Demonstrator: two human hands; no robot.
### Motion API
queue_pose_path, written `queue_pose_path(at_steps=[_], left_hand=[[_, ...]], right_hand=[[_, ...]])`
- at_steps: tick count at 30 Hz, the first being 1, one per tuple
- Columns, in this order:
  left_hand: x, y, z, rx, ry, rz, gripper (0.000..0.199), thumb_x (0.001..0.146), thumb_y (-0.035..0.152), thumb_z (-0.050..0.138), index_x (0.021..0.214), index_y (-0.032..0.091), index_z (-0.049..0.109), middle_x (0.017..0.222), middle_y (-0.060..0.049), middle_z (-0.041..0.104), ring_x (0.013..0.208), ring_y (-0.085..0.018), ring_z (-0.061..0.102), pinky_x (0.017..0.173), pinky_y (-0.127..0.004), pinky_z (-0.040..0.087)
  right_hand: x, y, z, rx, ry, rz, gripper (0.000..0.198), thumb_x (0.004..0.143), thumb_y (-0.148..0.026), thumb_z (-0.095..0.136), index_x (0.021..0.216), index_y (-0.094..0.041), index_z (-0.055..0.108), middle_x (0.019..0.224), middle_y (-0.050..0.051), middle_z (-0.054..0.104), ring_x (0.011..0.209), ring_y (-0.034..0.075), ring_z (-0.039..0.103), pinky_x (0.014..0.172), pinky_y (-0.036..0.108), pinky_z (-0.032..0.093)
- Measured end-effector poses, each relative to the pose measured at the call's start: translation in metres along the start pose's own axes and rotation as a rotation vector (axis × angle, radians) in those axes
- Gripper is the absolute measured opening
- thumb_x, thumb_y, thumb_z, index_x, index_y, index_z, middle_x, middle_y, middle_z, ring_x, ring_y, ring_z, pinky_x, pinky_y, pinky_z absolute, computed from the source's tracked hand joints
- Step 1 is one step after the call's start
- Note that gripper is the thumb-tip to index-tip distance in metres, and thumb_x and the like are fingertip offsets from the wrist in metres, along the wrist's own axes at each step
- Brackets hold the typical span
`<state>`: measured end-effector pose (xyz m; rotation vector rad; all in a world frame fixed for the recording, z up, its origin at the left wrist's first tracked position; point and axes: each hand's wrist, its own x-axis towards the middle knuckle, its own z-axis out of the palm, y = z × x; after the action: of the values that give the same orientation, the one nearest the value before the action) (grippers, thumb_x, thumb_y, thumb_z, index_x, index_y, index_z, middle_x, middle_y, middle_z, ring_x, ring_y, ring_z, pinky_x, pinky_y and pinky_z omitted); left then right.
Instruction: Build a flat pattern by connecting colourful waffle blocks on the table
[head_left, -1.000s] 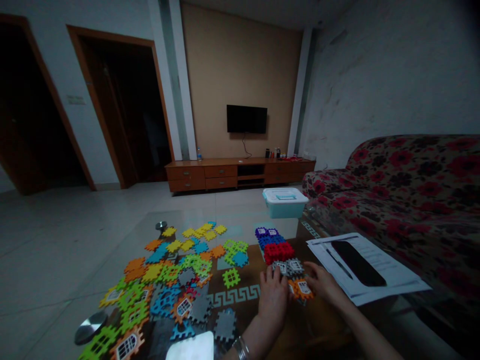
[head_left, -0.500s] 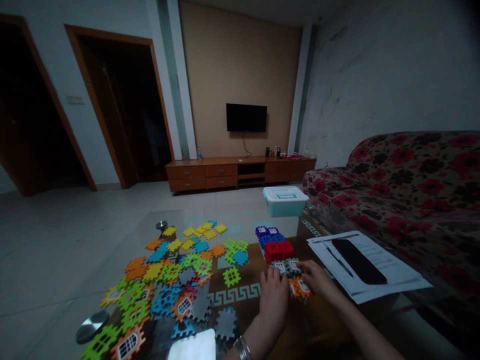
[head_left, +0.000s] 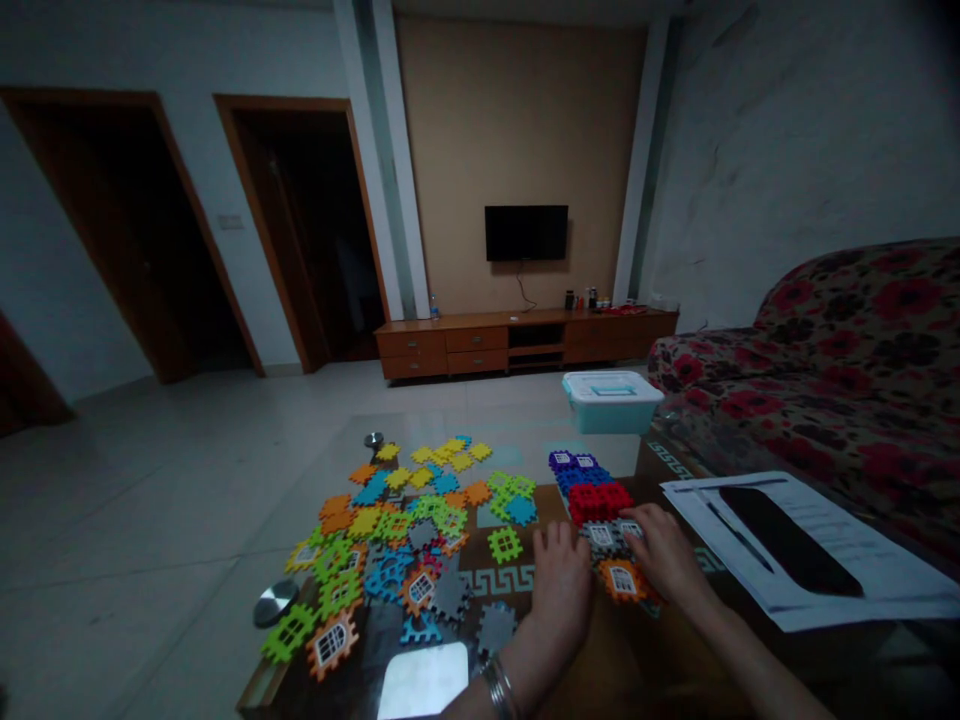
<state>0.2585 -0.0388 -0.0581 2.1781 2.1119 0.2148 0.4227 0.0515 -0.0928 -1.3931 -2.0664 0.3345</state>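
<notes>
A row of joined toy tiles runs away from me on the glass table [head_left: 600,660]: purple [head_left: 571,461], blue, red [head_left: 598,500], grey [head_left: 604,538] and orange [head_left: 624,580] pieces. My left hand [head_left: 561,588] lies flat on the table, fingertips against the left side of the grey and orange pieces. My right hand [head_left: 666,556] rests over their right side, fingers curled onto them. A bracelet [head_left: 498,688] circles my left wrist. Many loose coloured tiles [head_left: 390,525] lie spread to the left.
White papers [head_left: 825,545] with a black phone [head_left: 791,540] and a pen sit at the table's right. A pale blue lidded box [head_left: 611,400] stands at the far end. A floral sofa [head_left: 840,370] flanks the right. A TV and wooden cabinet line the back wall.
The view has swung left and tilted, so everything sits further right in frame. Both hands stay on the grey and orange pieces; my right hand has shifted slightly over them.
</notes>
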Motion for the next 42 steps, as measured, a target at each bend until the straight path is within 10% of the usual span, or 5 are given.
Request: queue_pose_path(at_steps=[10, 21, 34, 42], left_hand=[[-0.098, -0.15, -0.092, 0.219, -0.047, -0.464, 0.038, 0.082, 0.005, 0.048, 0.116, 0.016, 0.06, 0.122, -0.013, 0.061, 0.118, -0.028, 0.054, 0.097, -0.04, 0.04], [-0.17, -0.225, -0.079, 0.102, -0.252, -0.612, 0.034, 0.088, 0.024, 0.054, 0.121, 0.016, 0.057, 0.129, -0.017, 0.056, 0.119, -0.027, 0.057, 0.092, -0.035, 0.047], [-0.156, -0.226, -0.072, 0.015, -0.129, -0.57, 0.044, 0.074, 0.011, 0.061, 0.117, 0.013, 0.053, 0.119, -0.014, 0.059, 0.115, -0.026, 0.055, 0.095, -0.029, 0.041], [-0.084, -0.149, -0.067, -0.161, 0.017, -0.204, 0.041, 0.071, 0.004, 0.053, 0.109, 0.017, 0.053, 0.119, -0.01, 0.054, 0.115, -0.022, 0.049, 0.097, -0.029, 0.039]], right_hand=[[-0.063, -0.186, 0.083, 0.171, -0.366, -0.522, 0.033, 0.076, -0.006, 0.062, 0.104, -0.023, 0.066, 0.117, 0.007, 0.062, 0.108, 0.027, 0.056, 0.09, 0.04, 0.047], [-0.061, -0.281, 0.122, -0.241, -0.417, -0.291, 0.047, 0.076, -0.035, 0.077, 0.117, -0.014, 0.066, 0.118, 0.019, 0.066, 0.114, 0.038, 0.056, 0.098, 0.051, 0.041], [-0.025, -0.257, 0.107, 0.106, -0.226, -0.378, 0.039, 0.075, -0.022, 0.065, 0.113, -0.019, 0.06, 0.111, 0.011, 0.06, 0.106, 0.029, 0.055, 0.091, 0.04, 0.045], [-0.004, -0.067, 0.005, 0.171, -0.148, -0.361, 0.049, 0.079, -0.022, 0.054, 0.128, -0.017, 0.052, 0.121, 0.014, 0.057, 0.116, 0.028, 0.053, 0.101, 0.044, 0.043]])
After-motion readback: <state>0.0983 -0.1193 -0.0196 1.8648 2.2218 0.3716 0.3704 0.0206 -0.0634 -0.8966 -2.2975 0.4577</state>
